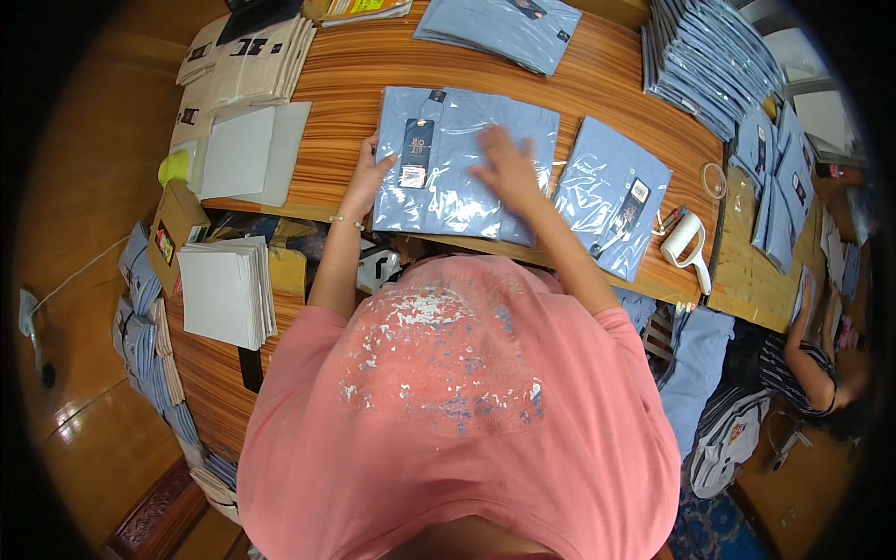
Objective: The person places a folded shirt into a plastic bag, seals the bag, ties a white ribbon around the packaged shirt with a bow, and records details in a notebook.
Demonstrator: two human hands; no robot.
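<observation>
The fingers of the right hand [504,168] are spread and laid flat, palm down, on a folded light-blue shirt in a clear plastic bag [462,163]; they press on it and grip nothing, though the hand is a little blurred. The fingers of the left hand [369,173] are loosely extended against the bag's left edge, thumb apart, touching it rather than clenching it. A dark hang tag [416,149] lies on the shirt near that hand. The bagged shirt lies on the wooden bench [345,84], close to its near edge. Just to its right lies a second bagged blue shirt [611,196], and beyond that a white tape dispenser [686,245]. White cardboard sheets [245,154] lie to the left.
</observation>
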